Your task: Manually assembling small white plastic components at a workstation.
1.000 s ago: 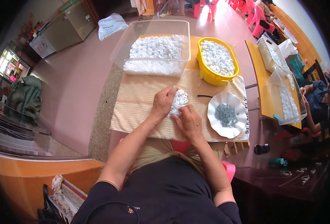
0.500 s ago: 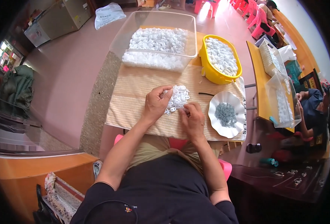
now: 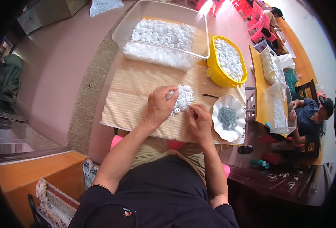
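A loose heap of small white plastic pieces with holes [image 3: 184,99] lies on the striped beige towel [image 3: 133,87]. My left hand [image 3: 161,104] curls round the heap's left edge, with a white piece showing between thumb and forefinger. At the heap's lower right is my right hand [image 3: 199,121], its fingers bent and thumb and fingertips pressed together; whatever they hold is too small to make out. Right of that hand stands a white scalloped dish [image 3: 218,131] of small grey-blue translucent bits [image 3: 227,117]. A short black stick [image 3: 210,95] lies above the dish.
Behind the towel stand a clear plastic bin [image 3: 160,62] and a yellow tub [image 3: 212,72], both holding many white pieces. At the right, a co-worker [image 3: 312,114] sits by another table [image 3: 257,72] with a white basket [image 3: 268,70] and a clear bin [image 3: 268,98].
The whole view has shifted a little. My left hand stays at the heap, while the fingers of my right hand have drawn slightly back from its lower edge and closed together.
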Motion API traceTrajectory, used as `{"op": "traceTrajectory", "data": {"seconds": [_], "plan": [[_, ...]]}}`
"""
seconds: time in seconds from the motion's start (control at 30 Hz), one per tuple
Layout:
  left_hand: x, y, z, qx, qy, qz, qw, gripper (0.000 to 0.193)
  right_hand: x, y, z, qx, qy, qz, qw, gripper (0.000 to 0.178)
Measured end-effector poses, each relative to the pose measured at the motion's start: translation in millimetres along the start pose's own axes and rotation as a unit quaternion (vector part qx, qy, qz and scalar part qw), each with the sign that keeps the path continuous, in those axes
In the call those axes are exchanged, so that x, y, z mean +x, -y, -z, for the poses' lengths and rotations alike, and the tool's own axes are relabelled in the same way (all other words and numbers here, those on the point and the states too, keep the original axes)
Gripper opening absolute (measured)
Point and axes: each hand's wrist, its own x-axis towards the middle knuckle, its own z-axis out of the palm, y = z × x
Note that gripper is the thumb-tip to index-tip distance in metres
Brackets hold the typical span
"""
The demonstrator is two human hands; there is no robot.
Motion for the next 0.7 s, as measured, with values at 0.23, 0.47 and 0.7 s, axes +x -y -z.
{"op": "traceTrajectory", "data": {"seconds": [0.23, 0.47, 0.7], "plan": [[4, 2, 6, -0.004, -0.009, 0.001, 1.0, 0.017, 10, 19, -1, -0.029, 0.041, -0.031, 0.998, 0.019], [2, 0, 6, 0.039, -0.004, -0.041, 0.998, 0.019, 14, 14, -7, -0.101, 0.055, 0.032, 0.993, 0.019], [-1, 0, 4, 0.022, -0.006, -0.06, 0.998, 0.016, 19, 11, -4, -0.102, 0.063, 0.04, 0.992, 0.015]]}}
